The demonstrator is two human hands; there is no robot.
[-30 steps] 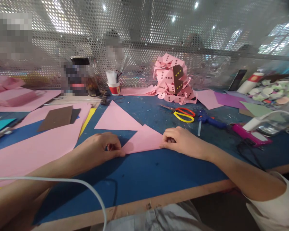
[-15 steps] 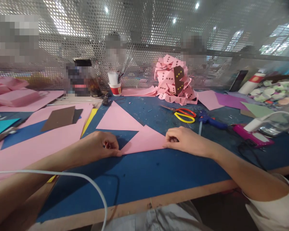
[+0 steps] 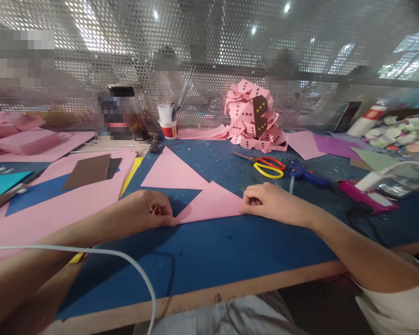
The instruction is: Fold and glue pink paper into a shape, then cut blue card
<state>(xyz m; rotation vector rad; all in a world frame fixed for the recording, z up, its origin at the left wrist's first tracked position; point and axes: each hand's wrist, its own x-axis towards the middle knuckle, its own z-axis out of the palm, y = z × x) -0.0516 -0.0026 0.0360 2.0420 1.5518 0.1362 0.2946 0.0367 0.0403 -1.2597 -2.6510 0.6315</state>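
Note:
A pink triangle of paper (image 3: 211, 204) lies on the blue tabletop with its long edge towards me. At its left corner, my left hand (image 3: 153, 209) is closed, thumb and curled fingers pinching the tip. My right hand (image 3: 265, 202) pinches the right corner in the same way, fingers curled. Just behind, a second pink paper triangle (image 3: 172, 172) lies flat, its right corner meeting the top of the first one. Scissors (image 3: 268, 167) with red and yellow handles rest beyond my right hand, near a blue glue gun (image 3: 307, 174).
Pink sheets (image 3: 73, 209) with brown card (image 3: 87, 172) on top cover the left side. Behind stand a paper cup (image 3: 168, 129) and a pile of dotted pink paper pieces (image 3: 244, 116). A magenta power strip (image 3: 368, 196) sits at right. A white cable (image 3: 132, 263) crosses my left forearm.
My right hand has shifted very slightly right along the paper's corner. The view has moved a little; both hands keep pinching the same triangle.

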